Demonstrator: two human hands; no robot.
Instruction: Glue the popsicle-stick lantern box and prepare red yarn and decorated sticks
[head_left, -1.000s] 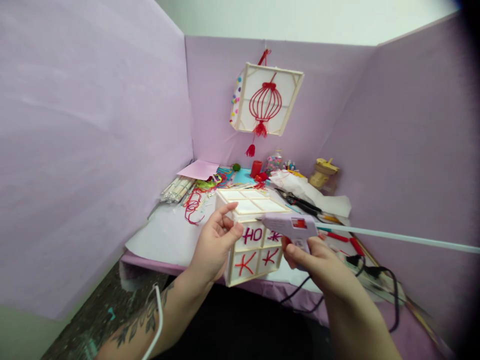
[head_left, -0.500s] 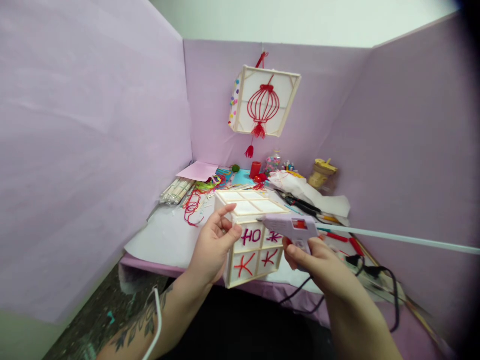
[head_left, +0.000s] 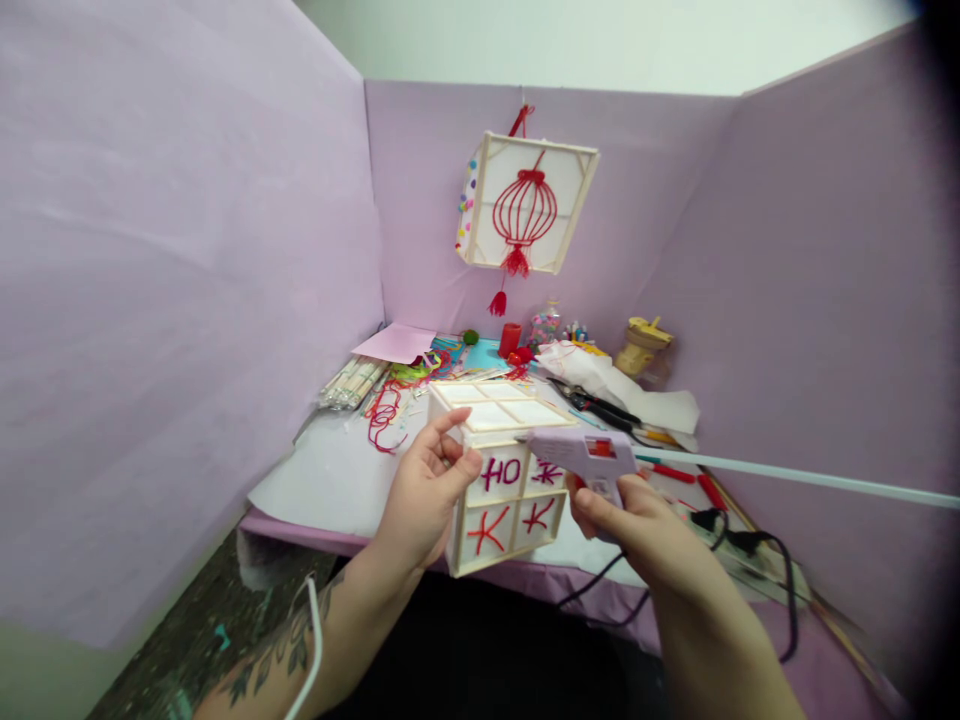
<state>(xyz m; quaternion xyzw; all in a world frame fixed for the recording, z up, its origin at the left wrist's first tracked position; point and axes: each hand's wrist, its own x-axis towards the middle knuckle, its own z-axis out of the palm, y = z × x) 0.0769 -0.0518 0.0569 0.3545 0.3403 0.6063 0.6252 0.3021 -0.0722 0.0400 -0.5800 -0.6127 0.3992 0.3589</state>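
Observation:
My left hand (head_left: pixel 424 495) grips the left side of a small box lantern (head_left: pixel 501 495) made of pale sticks and white paper panes, thumb on its top edge. Red and purple yarn characters mark its front panes. My right hand (head_left: pixel 626 520) is closed round the handle of a lilac hot glue gun (head_left: pixel 581 452), its nozzle touching the lantern's upper front edge. A long pale glue stick (head_left: pixel 787 475) juts from the gun's back to the right.
A finished lantern (head_left: pixel 525 203) with a red yarn design hangs on the back wall. The table (head_left: pixel 330 480) holds sticks (head_left: pixel 352 380), red yarn (head_left: pixel 384 410), scissors (head_left: pixel 596 405), white paper, a twine spool (head_left: pixel 643 347) and a black cord (head_left: pixel 750 545). Purple partitions enclose three sides.
Hands, lantern and glue gun stay nearly still. The view shifted slightly, and the hanging lantern swung a little.

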